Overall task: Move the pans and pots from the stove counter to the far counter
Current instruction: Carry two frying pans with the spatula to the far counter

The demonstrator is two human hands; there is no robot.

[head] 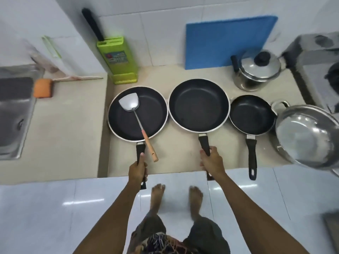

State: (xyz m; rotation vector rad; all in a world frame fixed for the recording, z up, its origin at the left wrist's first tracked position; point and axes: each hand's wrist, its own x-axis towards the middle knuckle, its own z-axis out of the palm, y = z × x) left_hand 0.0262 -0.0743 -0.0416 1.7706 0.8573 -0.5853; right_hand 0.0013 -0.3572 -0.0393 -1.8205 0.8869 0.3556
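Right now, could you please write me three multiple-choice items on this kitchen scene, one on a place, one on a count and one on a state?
1. Where does the metal spatula lie?
A. In the sink
B. In the left frying pan
C. On the blue board

2. How many black non-stick frying pans are on the counter?
A. Two
B. Three
C. Five

3. What are the two hands doing?
A. Each grips a pan handle
B. Both hang free
C. Both hold the lidded steel pot

Answers:
1. B, since the spatula's blade rests inside the left pan with its wooden handle over the rim.
2. B, since the left pan, the middle pan and the small pan stand in a row.
3. A, since the left hand is closed on the left pan's handle and the right hand on the middle pan's.
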